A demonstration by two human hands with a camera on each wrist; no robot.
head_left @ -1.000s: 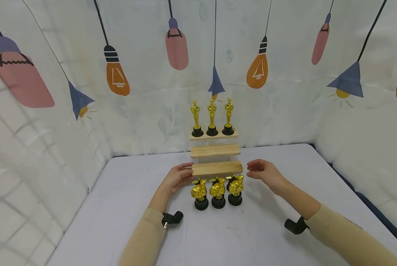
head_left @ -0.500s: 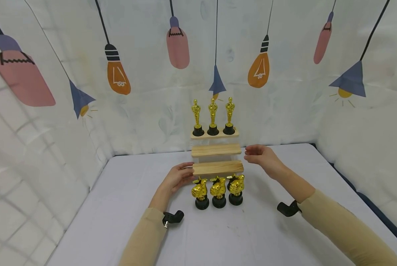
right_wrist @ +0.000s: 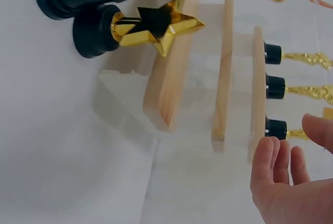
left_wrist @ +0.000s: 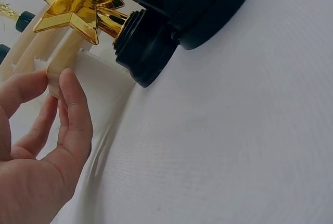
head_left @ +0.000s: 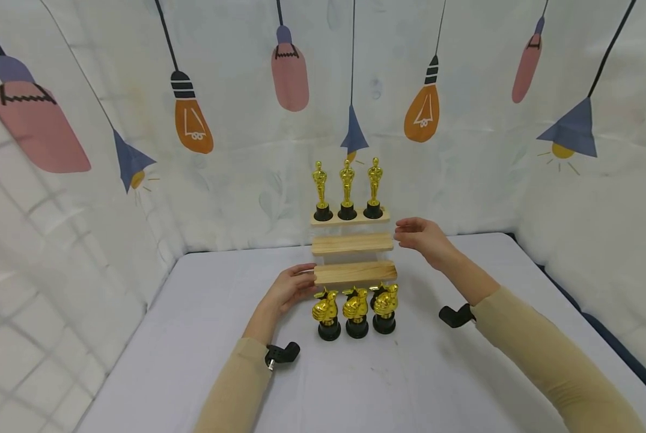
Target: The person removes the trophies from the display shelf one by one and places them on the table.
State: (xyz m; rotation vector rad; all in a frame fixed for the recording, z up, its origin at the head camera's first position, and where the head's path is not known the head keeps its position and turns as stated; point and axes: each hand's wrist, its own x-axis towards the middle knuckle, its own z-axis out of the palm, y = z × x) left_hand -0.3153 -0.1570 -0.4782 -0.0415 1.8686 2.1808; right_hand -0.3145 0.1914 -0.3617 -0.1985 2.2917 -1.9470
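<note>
A three-step rack has a lowest wooden board (head_left: 355,274), a middle board (head_left: 352,243) and a top board (head_left: 330,223). My left hand (head_left: 287,291) pinches the left end of the lowest board between thumb and fingers, as the left wrist view shows. Beside the right end of the top board, my right hand (head_left: 426,239) has its fingers loosely bent with nothing in them. Three gold figure statuettes (head_left: 347,187) on black bases stand on that top board. In front of the rack are three gold thumbs-up trophies (head_left: 355,307), with star trophies (right_wrist: 161,26) partly hidden behind them.
A white cloth covers the table (head_left: 398,385). Behind it hangs a white curtain (head_left: 236,198) printed with lamps, close to the rack's back. Each wrist carries a black camera mount (head_left: 283,353).
My right hand has moved up and away from me, from beside the lowest board to beside the top board. The left hand stays at the lowest board's end; the trophies have not moved.
</note>
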